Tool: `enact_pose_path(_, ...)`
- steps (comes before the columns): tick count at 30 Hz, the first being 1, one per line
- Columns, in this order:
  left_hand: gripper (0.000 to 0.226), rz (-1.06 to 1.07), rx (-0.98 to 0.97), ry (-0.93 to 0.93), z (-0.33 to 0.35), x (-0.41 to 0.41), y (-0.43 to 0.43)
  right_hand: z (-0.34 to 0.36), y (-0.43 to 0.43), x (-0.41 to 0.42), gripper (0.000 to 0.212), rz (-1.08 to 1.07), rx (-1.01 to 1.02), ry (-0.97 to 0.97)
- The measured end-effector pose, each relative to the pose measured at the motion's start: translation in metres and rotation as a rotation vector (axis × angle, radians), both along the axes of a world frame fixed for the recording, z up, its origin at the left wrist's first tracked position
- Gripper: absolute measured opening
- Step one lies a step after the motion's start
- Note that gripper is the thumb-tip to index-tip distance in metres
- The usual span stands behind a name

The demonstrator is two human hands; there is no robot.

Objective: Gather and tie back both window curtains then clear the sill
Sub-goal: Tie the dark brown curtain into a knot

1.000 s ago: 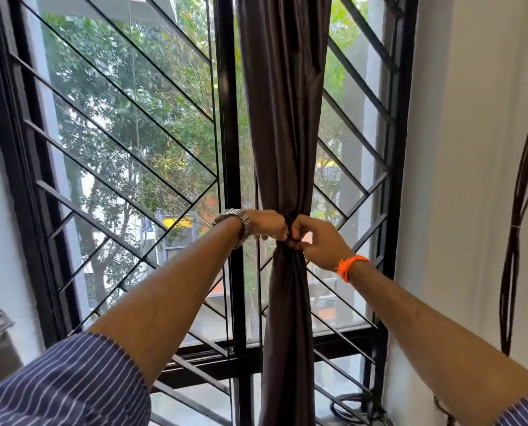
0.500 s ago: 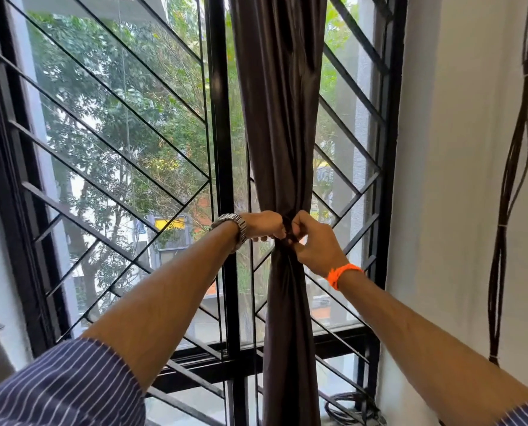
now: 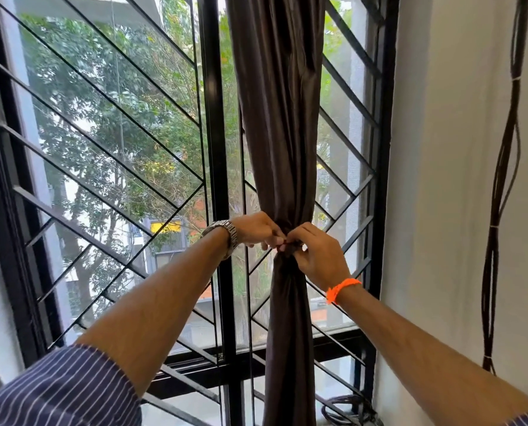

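Your curtain (image 3: 279,133) is the dark brown one, hanging right of the window's centre post (image 3: 216,149) and in front of the right pane. It is bunched into one narrow column and pulled tightest at mid-height, with folds spreading above and below that waist.

Both your hands are at the waist. Your left hand (image 3: 255,230) comes in from the left side with its fingers curled, pinching dark cloth at the gather. Your right hand (image 3: 318,256) is on the right side, fingertips also pinching the same knot of cloth. The two sets of fingertips touch. I can't tell whether that is a separate tie band or the curtain's own fabric.

There's a metal watch (image 3: 225,233) on your left wrist and an orange thread band (image 3: 342,289) on your right. A striped sleeve (image 3: 56,392) is rolled up near the camera.

The black diagonal grille (image 3: 102,96) sits behind the glass line, with trees beyond it. Bundled dark cables (image 3: 502,179) run down the white right wall. A coiled cable (image 3: 345,408) lies low right, just beside the curtain's foot.
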State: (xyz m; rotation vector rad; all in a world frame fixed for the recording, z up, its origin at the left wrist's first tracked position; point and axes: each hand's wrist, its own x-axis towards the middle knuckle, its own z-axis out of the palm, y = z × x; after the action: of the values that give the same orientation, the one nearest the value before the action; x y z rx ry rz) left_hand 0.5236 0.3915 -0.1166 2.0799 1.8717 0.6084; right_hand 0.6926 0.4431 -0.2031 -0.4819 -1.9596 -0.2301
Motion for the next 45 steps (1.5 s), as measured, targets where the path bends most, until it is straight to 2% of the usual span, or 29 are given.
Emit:
enact_pose_path(4, 0.01, 0.009, 0.176, -0.112, -0.016, -0.01, 0.005, -0.008, 0.005, 0.003, 0.013, 0.115, -0.227, 0.193)
enact_pose_path(13, 0.007, 0.094, 0.382, -0.314, -0.032, -0.017, 0.005, -0.02, 0.025, 0.009, 0.019, 0.083, -0.469, 0.346)
enact_pose_path(18, 0.006, 0.146, 0.416, -0.277, -0.034, -0.02, 0.001, -0.016, 0.027, 0.004, 0.017, 0.08, -0.502, 0.322)
enact_pose_path(32, 0.002, 0.246, 0.435, -0.013, -0.04, -0.031, -0.001, -0.016, 0.026, -0.002, 0.019, -0.001, -0.51, 0.181)
enact_pose_path(37, 0.001, 0.313, 0.45, 0.005, -0.056, -0.028, -0.004, -0.015, 0.024, -0.002, 0.009, -0.015, -0.547, 0.152)
enact_pose_path(42, 0.024, 0.367, 0.45, 0.061, -0.065, -0.027, -0.005, -0.018, 0.024, 0.002, 0.014, -0.137, -0.55, 0.081)
enact_pose_path(45, 0.038, 0.411, 0.5, 0.044, -0.061, -0.028, -0.004, -0.009, 0.02, 0.004, 0.019, -0.192, -0.517, 0.234)
